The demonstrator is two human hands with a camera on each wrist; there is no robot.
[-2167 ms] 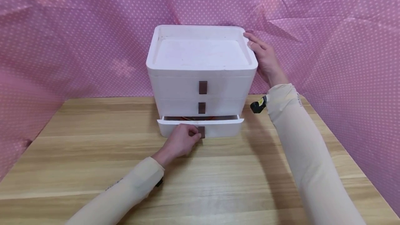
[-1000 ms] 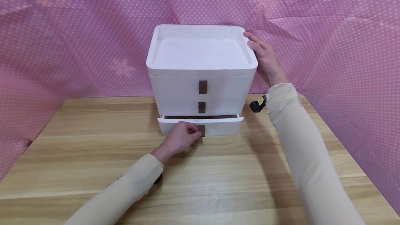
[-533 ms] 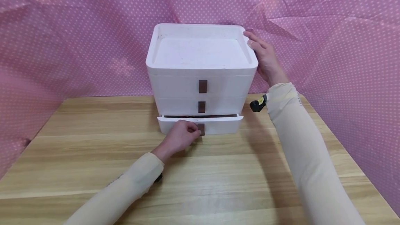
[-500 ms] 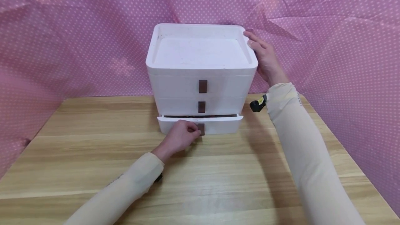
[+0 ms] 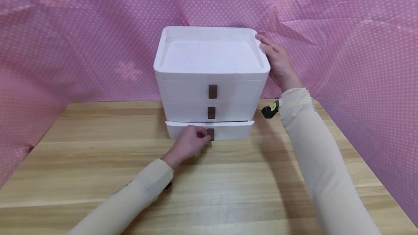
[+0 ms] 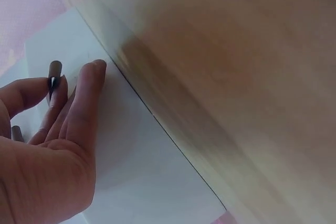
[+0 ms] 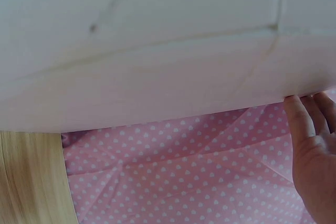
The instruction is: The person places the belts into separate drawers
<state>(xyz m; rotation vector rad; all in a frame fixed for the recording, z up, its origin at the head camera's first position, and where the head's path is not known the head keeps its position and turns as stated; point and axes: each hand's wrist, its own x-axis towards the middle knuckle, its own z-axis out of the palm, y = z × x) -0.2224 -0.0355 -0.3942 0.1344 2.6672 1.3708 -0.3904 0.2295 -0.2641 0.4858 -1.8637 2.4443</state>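
Observation:
A white three-drawer cabinet [image 5: 186, 91] with a tray-like top stands at the back of the table. My left hand [image 5: 187, 142] pinches the brown pull tab [image 5: 211, 134] of the bottom drawer [image 5: 233, 131]. Only a thin dark gap shows above that drawer's front. In the left wrist view, thumb and fingertip of the left hand [image 6: 58, 156] meet at the tab [image 6: 55, 68], the other fingers stretched along the drawer front. My right hand [image 5: 277, 61] rests on the cabinet's upper right side; in the right wrist view its fingers [image 7: 300, 116] lie fairly straight against the white wall.
Two more brown tabs, an upper one [image 5: 213, 91] and a middle one [image 5: 211, 112], mark the closed drawers above. Pink dotted cloth [image 5: 114, 28] hangs behind and beside the wooden table [image 5: 81, 148]. A small black device [image 5: 270, 109] sits at the right wrist.
The bottom drawer has slid back into the cabinet, its opening narrowing to a thin line, with the left hand moving along on its tab. The right hand has stayed in place.

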